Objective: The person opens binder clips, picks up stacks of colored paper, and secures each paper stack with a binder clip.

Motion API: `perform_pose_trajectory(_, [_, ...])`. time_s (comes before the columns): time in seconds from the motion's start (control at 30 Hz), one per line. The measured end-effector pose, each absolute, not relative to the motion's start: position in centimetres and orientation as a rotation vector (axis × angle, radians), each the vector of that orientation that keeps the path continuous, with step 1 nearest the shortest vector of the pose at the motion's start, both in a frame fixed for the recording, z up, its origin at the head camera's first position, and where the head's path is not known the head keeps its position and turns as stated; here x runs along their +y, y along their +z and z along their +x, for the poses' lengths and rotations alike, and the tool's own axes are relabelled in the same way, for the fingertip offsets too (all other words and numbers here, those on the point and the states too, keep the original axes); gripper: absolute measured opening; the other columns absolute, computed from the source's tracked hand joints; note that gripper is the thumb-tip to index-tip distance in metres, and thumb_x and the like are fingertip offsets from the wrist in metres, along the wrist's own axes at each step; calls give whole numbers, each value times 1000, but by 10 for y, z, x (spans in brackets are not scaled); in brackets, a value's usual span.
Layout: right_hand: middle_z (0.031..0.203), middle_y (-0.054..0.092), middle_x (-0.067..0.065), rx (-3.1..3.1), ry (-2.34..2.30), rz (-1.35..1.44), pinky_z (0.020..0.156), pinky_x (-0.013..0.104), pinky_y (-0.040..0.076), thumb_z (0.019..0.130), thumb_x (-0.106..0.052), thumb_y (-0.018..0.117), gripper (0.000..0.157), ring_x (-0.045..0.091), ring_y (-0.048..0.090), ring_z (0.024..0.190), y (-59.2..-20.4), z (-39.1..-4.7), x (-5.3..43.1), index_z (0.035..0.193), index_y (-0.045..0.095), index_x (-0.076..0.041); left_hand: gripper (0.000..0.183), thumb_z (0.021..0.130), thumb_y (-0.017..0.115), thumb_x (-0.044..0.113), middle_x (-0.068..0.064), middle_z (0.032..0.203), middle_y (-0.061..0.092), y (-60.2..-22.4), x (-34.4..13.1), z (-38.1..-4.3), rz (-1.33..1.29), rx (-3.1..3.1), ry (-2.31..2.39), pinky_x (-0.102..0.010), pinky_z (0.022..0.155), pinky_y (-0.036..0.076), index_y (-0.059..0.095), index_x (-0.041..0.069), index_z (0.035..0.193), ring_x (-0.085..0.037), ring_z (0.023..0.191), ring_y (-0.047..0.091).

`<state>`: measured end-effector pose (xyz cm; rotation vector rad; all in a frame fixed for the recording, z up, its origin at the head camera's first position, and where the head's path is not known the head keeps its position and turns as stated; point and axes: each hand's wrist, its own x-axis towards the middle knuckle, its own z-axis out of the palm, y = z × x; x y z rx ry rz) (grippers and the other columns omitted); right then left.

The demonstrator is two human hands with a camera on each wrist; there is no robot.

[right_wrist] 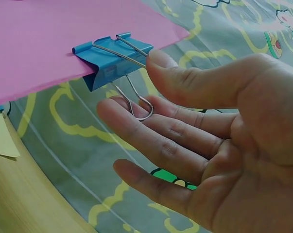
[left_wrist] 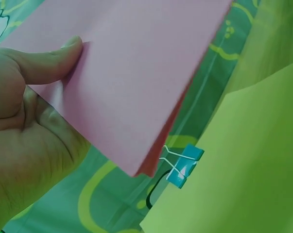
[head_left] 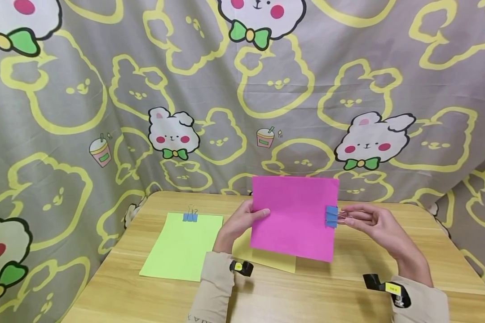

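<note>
A stack of bright pink paper (head_left: 295,211) is held up above the table. My left hand (head_left: 239,222) pinches its left edge, thumb (left_wrist: 54,63) flat on the front face and the other fingers behind, mostly hidden. On the right edge sits a blue binder clip (head_left: 331,216). My right hand (head_left: 381,229) pinches the clip's wire handles, which stand apart in the right wrist view. There the thumb lies on the upper handle (right_wrist: 119,55) and the fingertips touch the lower handle (right_wrist: 141,114). The clip's body (right_wrist: 112,60) straddles the paper edge.
Yellow-green paper (head_left: 182,251) lies on the wooden table (head_left: 307,296) at left, with another blue binder clip (head_left: 190,217) on its far edge. Yellow paper (head_left: 272,261) lies partly hidden under the raised pink stack. A patterned curtain (head_left: 226,89) hangs behind the table.
</note>
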<state>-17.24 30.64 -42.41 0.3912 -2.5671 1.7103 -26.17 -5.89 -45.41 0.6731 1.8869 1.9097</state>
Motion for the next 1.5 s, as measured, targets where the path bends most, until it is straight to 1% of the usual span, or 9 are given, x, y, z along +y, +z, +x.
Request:
perform_pose_trajectory(0.2, [117, 75, 3, -2567, 1734, 398, 85, 19, 55, 103, -16, 64, 46, 9, 72, 103, -425, -172, 307, 137, 52, 13, 28, 104, 57, 6, -10, 104, 70, -455, -56, -262, 682, 1871, 1909, -38, 85, 58, 56, -7, 129, -19, 90, 72])
perform_pose_trajectory(0.5, [122, 73, 10, -2568, 1782, 429, 88, 20, 55, 103, -15, 64, 47, 12, 70, 109, -426, -173, 308, 139, 51, 12, 31, 105, 55, 7, -11, 106, 70, -455, -56, -261, 658, 1873, 1903, -38, 85, 58, 55, -6, 133, -20, 91, 72])
perform_pose_trajectory(0.73, [124, 72, 3, -2554, 1764, 430, 88, 20, 55, 103, -15, 65, 47, 8, 69, 109, -426, -174, 308, 139, 51, 11, 32, 105, 56, 9, -13, 109, 71, -457, -56, -261, 668, 1866, 1893, -39, 88, 57, 55, -6, 134, -21, 95, 72])
perform_pose_trajectory(0.87, [122, 73, 5, -2515, 1722, 420, 88, 18, 54, 103, -15, 64, 45, 9, 70, 108, -424, -172, 309, 140, 52, 8, 32, 105, 57, 10, -12, 111, 72, -459, -54, -262, 684, 1847, 1883, -37, 89, 56, 55, -4, 134, -20, 99, 71])
perform_pose_trajectory(0.97, [126, 71, 7, -2505, 1699, 383, 89, 16, 52, 104, -18, 63, 45, 7, 68, 110, -422, -170, 311, 141, 53, 4, 32, 104, 58, 9, -8, 105, 73, -460, -53, -262, 679, 1845, 1879, -34, 82, 56, 57, -4, 133, -17, 93, 71])
perform_pose_trajectory(1.1, [130, 70, 4, -2510, 1672, 311, 90, 14, 50, 104, -25, 63, 47, 1, 65, 113, -420, -168, 313, 143, 54, 0, 34, 103, 60, 6, -4, 94, 73, -460, -51, -263, 678, 1857, 1862, -32, 73, 57, 59, -5, 134, -14, 81, 70])
perform_pose_trajectory(1.17, [131, 70, 2, -2509, 1660, 282, 91, 13, 49, 105, -27, 62, 49, -2, 64, 114, -420, -167, 314, 144, 53, 0, 34, 101, 61, 4, -5, 92, 74, -461, -50, -264, 678, 1868, 1837, -32, 72, 58, 60, -5, 135, -14, 77, 70])
perform_pose_trajectory(1.37, [133, 68, 3, -2499, 1651, 276, 91, 12, 48, 105, -27, 62, 50, -2, 64, 114, -421, -168, 315, 146, 52, 0, 35, 98, 63, -2, -16, 96, 76, -464, -45, -263, 671, 1891, 1751, -36, 72, 61, 61, -5, 133, -15, 74, 72])
perform_pose_trajectory(1.5, [135, 68, 1, -2512, 1615, 263, 91, 12, 48, 105, -27, 61, 48, -5, 63, 113, -421, -168, 315, 146, 54, -2, 29, 99, 61, -3, -16, 96, 75, -463, -35, -257, 761, 1904, 1626, -32, 71, 60, 63, -4, 128, -14, 76, 72])
